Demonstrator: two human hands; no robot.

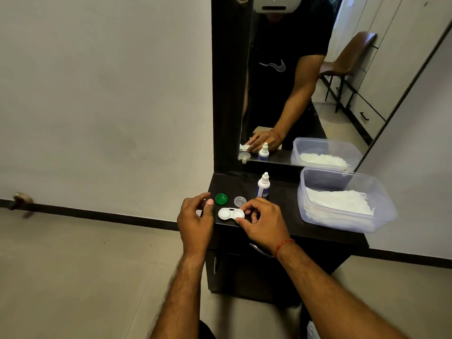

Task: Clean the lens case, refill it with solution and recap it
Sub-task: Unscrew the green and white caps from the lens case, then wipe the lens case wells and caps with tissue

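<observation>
Black desk [305, 223]: left hand [195, 217] hangs with a loose, empty grip; green cap [221, 198] lies at eleven o'clock from the white lens case [228, 213], whose three o'clock end the right hand [265, 222] pinches; bottle [263, 186] at one o'clock.

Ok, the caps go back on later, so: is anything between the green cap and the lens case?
Nothing visible. The green cap lies just behind the lens case, only bare table between. The left hand hovers beside them; the right hand holds the case's right end.
</observation>
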